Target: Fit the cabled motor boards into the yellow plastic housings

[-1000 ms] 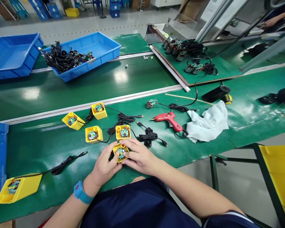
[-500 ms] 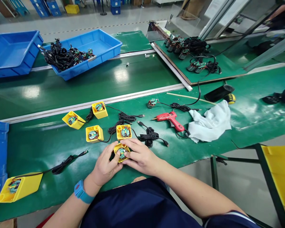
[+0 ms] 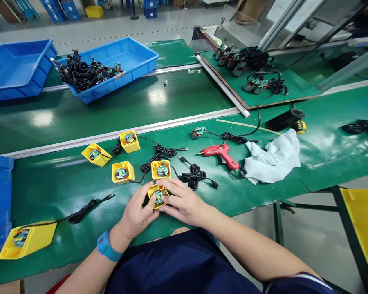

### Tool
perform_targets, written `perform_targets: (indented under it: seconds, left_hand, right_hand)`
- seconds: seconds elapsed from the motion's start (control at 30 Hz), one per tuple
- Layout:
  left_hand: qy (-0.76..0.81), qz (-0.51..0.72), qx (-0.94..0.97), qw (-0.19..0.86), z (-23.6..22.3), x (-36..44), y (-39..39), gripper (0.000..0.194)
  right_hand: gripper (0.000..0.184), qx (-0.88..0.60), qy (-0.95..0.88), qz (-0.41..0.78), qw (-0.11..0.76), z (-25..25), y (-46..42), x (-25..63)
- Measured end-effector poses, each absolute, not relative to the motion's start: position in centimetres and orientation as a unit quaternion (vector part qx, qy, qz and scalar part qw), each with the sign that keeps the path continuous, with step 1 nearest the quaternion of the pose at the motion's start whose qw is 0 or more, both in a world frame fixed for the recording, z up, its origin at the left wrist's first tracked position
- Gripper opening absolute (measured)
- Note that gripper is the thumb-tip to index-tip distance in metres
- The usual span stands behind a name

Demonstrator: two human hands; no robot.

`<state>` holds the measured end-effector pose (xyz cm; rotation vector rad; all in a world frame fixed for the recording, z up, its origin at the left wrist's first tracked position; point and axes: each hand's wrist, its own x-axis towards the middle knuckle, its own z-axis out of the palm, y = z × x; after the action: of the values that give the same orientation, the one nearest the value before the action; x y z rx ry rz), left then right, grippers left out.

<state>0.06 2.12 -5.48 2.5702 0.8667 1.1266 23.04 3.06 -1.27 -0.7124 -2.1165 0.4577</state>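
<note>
Close to my body, a yellow plastic housing [image 3: 163, 189] with a round green circuit board [image 3: 158, 197] inside is held between both hands. My left hand [image 3: 138, 212] grips its left side, thumb on the board. My right hand [image 3: 184, 203] closes around the right side, with fingertips at the rim and on the board. Just behind stands another yellow housing [image 3: 155, 176] with a board in it, its black cable [image 3: 195, 176] coiled to the right. Three more housings, one of them this yellow housing [image 3: 114, 178], sit to the left and behind. A blue wristband [image 3: 108, 246] circles my left wrist.
A red glue gun [image 3: 222, 153] and a white cloth [image 3: 272, 161] lie at right, near a motor with board [image 3: 198, 132]. One yellow housing [image 3: 43, 236] lies tilted at front left. Behind stand a blue tray [image 3: 135, 53] of cabled boards and another blue tray [image 3: 15, 65].
Both hands keep their hold on the yellow housing, nearly unmoved. The whole view has shifted slightly, so the table items appear a little further right.
</note>
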Motion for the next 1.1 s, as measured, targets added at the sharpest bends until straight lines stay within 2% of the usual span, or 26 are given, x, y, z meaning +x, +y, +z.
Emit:
perform_targets:
  seconds: [0.77,1.1]
  left_hand:
    - [0.297,0.385,0.868,0.094,-5.49,0.16,2.2,0.071]
    - [0.295,0.385,0.869,0.095,-5.42,0.11,2.26,0.072]
  right_hand:
    - [0.011,-0.297,-0.848,0.184,0.398,-1.69,2.91,23.21]
    - [0.011,-0.283,-0.844,0.179,0.419,-1.27,2.99,23.03]
